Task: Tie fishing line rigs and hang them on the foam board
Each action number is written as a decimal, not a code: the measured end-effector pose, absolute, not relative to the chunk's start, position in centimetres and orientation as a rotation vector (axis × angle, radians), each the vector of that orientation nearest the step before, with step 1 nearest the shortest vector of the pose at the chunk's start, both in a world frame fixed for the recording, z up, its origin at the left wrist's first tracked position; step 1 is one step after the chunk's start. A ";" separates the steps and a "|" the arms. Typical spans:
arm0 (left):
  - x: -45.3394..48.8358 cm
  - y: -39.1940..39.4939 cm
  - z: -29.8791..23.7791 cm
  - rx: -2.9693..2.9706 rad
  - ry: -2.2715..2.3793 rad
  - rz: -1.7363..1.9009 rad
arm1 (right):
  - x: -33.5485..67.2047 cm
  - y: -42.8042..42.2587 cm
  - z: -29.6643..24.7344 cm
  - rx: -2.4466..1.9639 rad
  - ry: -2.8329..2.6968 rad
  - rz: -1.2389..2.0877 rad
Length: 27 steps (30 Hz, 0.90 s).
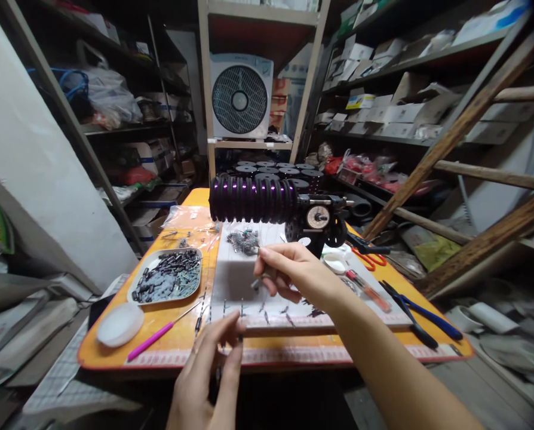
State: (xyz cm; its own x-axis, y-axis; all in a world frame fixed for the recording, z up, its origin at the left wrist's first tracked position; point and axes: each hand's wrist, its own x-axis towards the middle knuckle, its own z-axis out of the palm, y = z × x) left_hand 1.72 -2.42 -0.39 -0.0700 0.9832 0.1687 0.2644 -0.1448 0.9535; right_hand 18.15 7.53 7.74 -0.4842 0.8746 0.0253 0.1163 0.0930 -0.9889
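Right hand (291, 272): closed around small grey pieces (255, 285), above a white board (231, 273); exact form too small to tell. Left hand (199, 369): fingers curled near the board's front edge; cannot tell whether gripping. On board, beyond right hand: heap of metal parts (244, 240). Left of board: white tray (132, 291), pink-handled tool (153, 341). Right: blue-and-black pliers (430, 319).
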 end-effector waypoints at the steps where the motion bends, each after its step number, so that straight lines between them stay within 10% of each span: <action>1: 2.2 -1.5 0.7 1.589 1.339 1.284 | 18.3 7.1 8.2 -0.910 -1.645 1.546; 14: 4.3 -1.9 1.2 0.609 0.228 0.989 | 16.7 5.4 5.8 -0.738 -1.176 1.937; 27: 2.3 -4.5 0.0 0.364 0.415 0.776 | 16.9 5.6 4.9 -0.756 -1.170 1.929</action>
State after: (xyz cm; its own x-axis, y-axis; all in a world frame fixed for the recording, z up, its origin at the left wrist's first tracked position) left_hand 2.31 -4.55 -0.03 0.6412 0.7337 -0.2248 -0.5937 0.6599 0.4605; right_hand 16.89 5.64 4.92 -0.5496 0.8288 -0.1047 -0.2903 -0.3070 -0.9064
